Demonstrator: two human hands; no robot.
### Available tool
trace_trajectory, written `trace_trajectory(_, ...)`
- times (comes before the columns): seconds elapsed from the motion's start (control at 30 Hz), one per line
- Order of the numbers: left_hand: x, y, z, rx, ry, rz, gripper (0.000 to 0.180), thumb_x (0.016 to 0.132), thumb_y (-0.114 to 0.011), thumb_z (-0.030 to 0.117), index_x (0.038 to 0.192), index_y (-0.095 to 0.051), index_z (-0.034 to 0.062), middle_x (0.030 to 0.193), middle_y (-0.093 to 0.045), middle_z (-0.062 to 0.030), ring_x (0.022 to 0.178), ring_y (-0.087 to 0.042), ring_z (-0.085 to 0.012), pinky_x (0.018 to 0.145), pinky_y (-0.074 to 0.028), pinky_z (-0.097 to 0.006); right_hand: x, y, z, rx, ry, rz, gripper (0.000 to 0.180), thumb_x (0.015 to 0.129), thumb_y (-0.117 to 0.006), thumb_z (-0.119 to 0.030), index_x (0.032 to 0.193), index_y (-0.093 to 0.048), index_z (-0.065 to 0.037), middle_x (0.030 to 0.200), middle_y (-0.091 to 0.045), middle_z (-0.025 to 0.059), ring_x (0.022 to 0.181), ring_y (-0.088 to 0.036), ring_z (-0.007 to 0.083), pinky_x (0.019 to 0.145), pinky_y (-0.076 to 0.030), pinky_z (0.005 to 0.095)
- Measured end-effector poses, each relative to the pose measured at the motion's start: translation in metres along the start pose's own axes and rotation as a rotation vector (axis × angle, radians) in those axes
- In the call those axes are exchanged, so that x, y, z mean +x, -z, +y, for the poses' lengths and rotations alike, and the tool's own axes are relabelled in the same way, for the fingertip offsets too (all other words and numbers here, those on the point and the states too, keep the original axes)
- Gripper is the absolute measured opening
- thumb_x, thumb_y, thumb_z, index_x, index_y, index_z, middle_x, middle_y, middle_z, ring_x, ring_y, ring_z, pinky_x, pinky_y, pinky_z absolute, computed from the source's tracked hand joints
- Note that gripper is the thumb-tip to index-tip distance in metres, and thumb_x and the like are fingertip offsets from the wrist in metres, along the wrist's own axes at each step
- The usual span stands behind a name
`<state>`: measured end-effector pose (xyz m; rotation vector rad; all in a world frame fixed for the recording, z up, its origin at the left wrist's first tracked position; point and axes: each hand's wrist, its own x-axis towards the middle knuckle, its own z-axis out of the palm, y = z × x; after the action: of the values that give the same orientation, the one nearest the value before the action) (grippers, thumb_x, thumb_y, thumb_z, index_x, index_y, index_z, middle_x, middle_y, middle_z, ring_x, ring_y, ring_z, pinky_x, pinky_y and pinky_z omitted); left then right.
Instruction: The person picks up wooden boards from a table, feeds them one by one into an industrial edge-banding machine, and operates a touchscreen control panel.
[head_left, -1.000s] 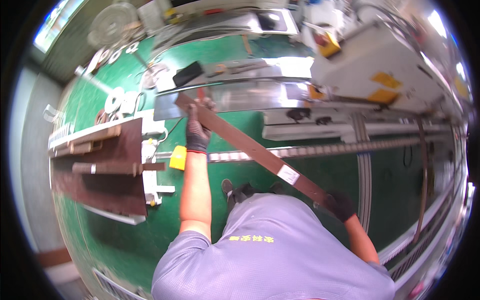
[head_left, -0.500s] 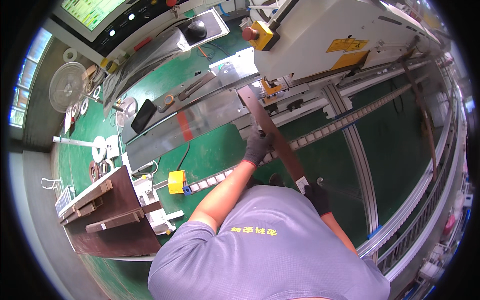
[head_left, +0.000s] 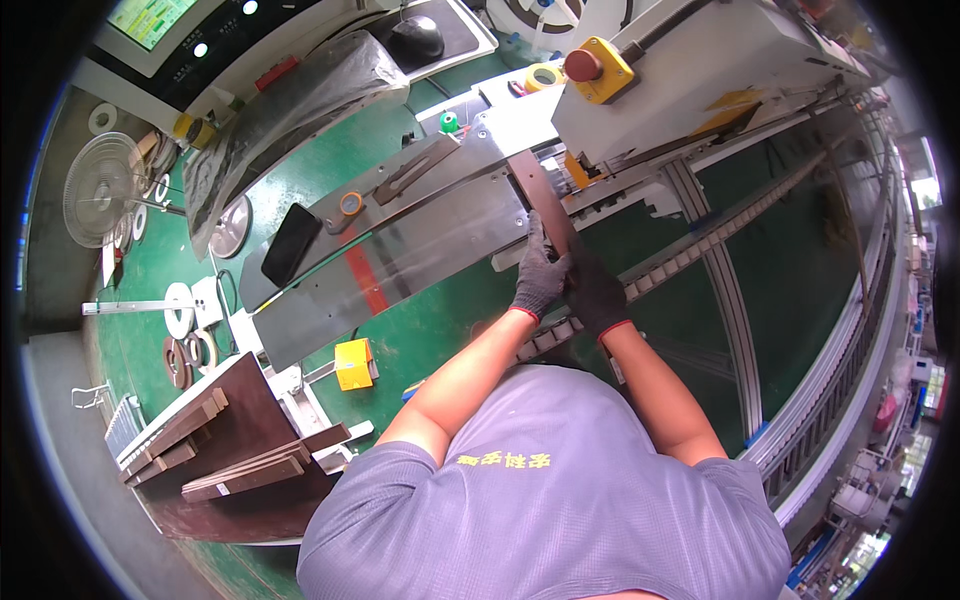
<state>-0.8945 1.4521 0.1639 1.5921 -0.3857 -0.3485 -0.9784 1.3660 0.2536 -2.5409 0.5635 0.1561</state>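
A narrow brown board (head_left: 542, 192) reaches away from me, its far end at the edge of the grey metal machine table (head_left: 440, 245), beside the white machine head (head_left: 690, 90). Both my hands wear dark gloves with red cuffs. My left hand (head_left: 541, 276) grips the board's left side, fingers stretched along that edge. Right beside it, my right hand (head_left: 597, 292) is closed on the nearer part of the board from the right. The two hands almost touch. Gloves and arm cover the board's near portion, so its near end cannot be made out.
On the metal table lie a black phone (head_left: 291, 243), a tape roll (head_left: 350, 204) and a dark flat strip (head_left: 415, 170). A red emergency button (head_left: 583, 66) sits on a yellow box. Brown strips (head_left: 250, 475) rest on a brown panel at left. A roller rail (head_left: 700, 240) runs right.
My right hand has moved forward along the board, from its near end to beside my left hand. The view has shifted closer to the machine table.
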Motion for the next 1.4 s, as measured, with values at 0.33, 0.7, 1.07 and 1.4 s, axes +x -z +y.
trace_trajectory(0.33, -0.001, -0.004, 0.007, -0.084, 0.128, -0.018, 0.1, 0.079, -0.07, 0.012, 0.158, -0.009, 0.0041, 0.15, -0.042, -0.0249, 0.127, -0.057, -0.0288, 0.103, -0.045, -0.032, 0.014, -0.016, 0.023, 0.054, 0.072, 0.12, 0.077, 0.08, -0.07, -0.016, 0.15, -0.039, -0.024, 0.119, -0.06, 0.0182, 0.107, -0.06, 0.0413, 0.085, -0.052, 0.0504)
trace_trajectory(0.7, 0.013, -0.034, 0.014, -0.183, 0.291, -0.068, 0.099, 0.082, -0.071, 0.016, 0.16, -0.009, 0.0099, 0.111, -0.065, -0.021, 0.091, -0.064, -0.0243, 0.083, -0.053, -0.033, 0.028, 0.001, 0.052, -0.131, 0.056, 0.064, 0.086, 0.077, -0.072, -0.014, 0.153, -0.033, -0.014, 0.107, -0.062, 0.0204, 0.1, -0.061, 0.0411, 0.082, -0.052, 0.0488)
trace_trajectory(1.07, 0.049, -0.101, 0.022, -0.032, 0.334, -0.145, 0.099, 0.084, -0.066, 0.003, 0.159, -0.001, 0.0099, 0.091, -0.069, -0.013, 0.075, -0.065, -0.0176, 0.062, -0.054, -0.034, 0.053, 0.029, 0.131, -0.19, 0.14, 0.154, 0.048, 0.081, -0.069, -0.025, 0.126, -0.056, -0.014, 0.101, -0.06, 0.0201, 0.09, -0.062, 0.0404, 0.075, -0.054, 0.0508)
trace_trajectory(1.4, 0.104, -0.213, 0.013, -0.098, 0.191, -0.125, 0.095, 0.089, -0.064, 0.007, 0.159, 0.0, 0.011, 0.082, -0.067, -0.0136, 0.065, -0.063, -0.0205, 0.055, -0.051, -0.035, 0.102, 0.077, 0.228, -0.167, 0.181, 0.185, 0.081, 0.085, -0.065, -0.024, 0.156, -0.026, -0.022, 0.105, -0.063, 0.0224, 0.09, -0.062, 0.0435, 0.075, -0.053, 0.0542)
